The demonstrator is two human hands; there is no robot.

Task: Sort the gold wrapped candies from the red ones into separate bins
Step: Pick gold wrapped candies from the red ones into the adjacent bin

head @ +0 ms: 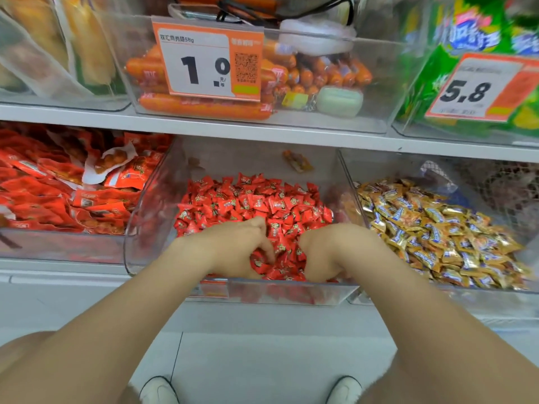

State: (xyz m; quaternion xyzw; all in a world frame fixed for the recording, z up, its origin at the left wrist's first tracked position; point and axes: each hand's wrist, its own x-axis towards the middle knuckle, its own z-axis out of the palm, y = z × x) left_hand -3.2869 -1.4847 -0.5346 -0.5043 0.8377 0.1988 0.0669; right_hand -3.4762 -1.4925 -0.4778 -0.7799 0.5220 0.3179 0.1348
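Your shoes [159, 389] stand on the floor [262, 360] at the bottom edge of the view, one beside each forearm. Both forearms reach up and forward into the middle bin [274, 288].

Left hand [233, 246]: it rests on the red candies [253, 199], knuckles up, fingers bent down into the pile. You cannot tell whether it grips a candy.

Right hand [329, 252]: it lies just beside the left hand, near the front rim of the same bin. Its fingers curl under and the tips are hidden among the candies. You cannot tell whether it holds anything.

The red candies fill the middle bin. The gold candies [437, 228] fill the right bin [437, 293], which touches the middle bin. No gold wrapper shows in the red pile.

The left bin [58, 246] holds red packets [58, 199]. On the shelf [204, 126] above, a price tag [207, 62] reading 1.0 hangs in front of sausages [204, 107].
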